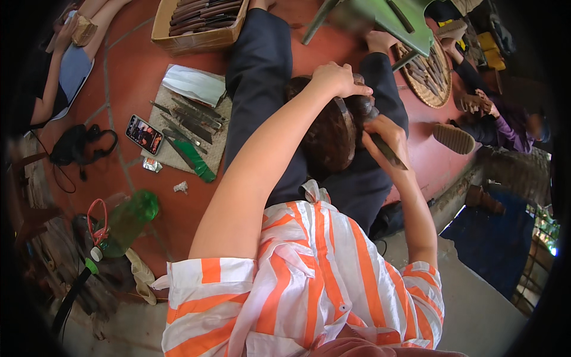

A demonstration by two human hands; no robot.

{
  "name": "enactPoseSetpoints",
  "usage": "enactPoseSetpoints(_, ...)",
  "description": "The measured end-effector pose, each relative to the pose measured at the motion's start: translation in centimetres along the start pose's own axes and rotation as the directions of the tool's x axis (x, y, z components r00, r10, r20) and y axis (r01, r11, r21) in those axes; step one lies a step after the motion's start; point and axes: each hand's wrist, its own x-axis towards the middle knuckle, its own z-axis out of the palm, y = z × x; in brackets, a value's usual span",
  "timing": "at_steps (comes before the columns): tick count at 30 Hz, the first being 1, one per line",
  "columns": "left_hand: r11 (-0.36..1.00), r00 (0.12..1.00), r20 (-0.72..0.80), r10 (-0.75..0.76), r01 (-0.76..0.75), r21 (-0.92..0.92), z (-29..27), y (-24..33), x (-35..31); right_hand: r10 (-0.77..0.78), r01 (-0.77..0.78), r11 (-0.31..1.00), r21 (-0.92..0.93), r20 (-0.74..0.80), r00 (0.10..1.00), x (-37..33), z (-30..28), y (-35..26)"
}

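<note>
A dark brown, rounded carved piece (328, 143), which looks like wood, rests between my thighs, with a knobbly part (361, 108) on its right side. My left hand (338, 80) is closed over its upper end, the thumb pointing right. My right hand (388, 140) is closed around a flat, narrow tool (389, 153), whose near end sticks out toward my wrist. The tool's working end is hidden by my fingers and the knobbly part, so I cannot tell whether it touches the piece.
On the left, several knives and blades (193, 125) lie on a mat (168, 152) beside a phone (144, 135). A box of dark strips (199, 33) stands beyond. Other people sit at both sides. At far right are a green stool (401, 24) and a woven tray (439, 100).
</note>
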Motion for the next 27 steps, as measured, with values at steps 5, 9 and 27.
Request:
enactPoseSetpoints(5,0.999,1.000,-0.001,-0.001,0.001,0.041,0.1,-0.1,0.3,-0.009,0.009,0.999,0.033,0.011,1.000,-1.2,0.1,0.5)
enactPoseSetpoints(9,1.000,1.000,0.013,-0.011,0.010,0.015,-0.1,0.0,0.1,0.024,-0.024,0.998,0.055,-0.011,1.000,0.3,0.3,0.1)
enactPoseSetpoints(27,1.000,1.000,-0.021,-0.017,0.017,0.008,0.0,0.1,0.1,0.091,-0.088,0.994,0.072,-0.036,0.995,0.2,0.2,0.5)
